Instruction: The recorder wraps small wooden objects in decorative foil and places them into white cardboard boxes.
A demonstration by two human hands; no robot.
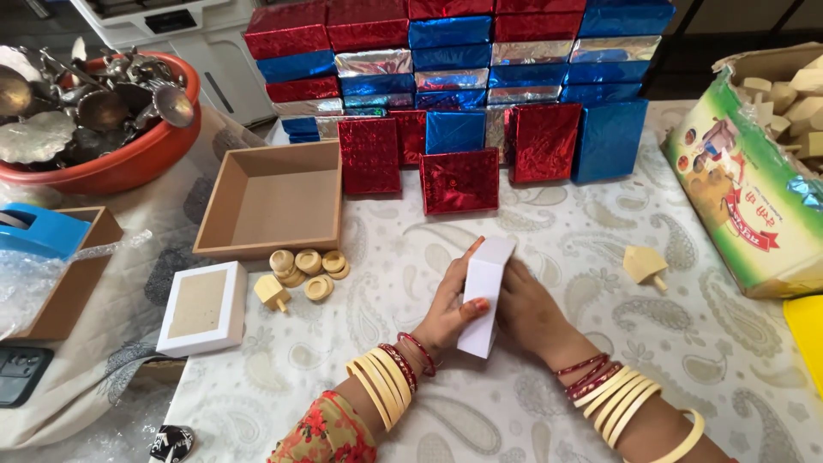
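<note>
A small white cardboard box [483,294] stands tilted on the patterned tablecloth [549,223], held between both hands. My left hand [447,310] grips its left side with the fingers wrapped over the top edge. On the box's right side my right hand [530,310] presses flat against it. Both wrists carry cream and red bangles.
An open brown box [276,201], a white-rimmed lid [204,307], wooden rings [310,266] and a wooden top [273,291] lie to the left. Foil-wrapped red, blue and silver boxes [463,77] are stacked behind. Another wooden top [645,264] and a carton of wooden pieces [754,180] sit right. A red bowl of metal pieces [129,163] is far left.
</note>
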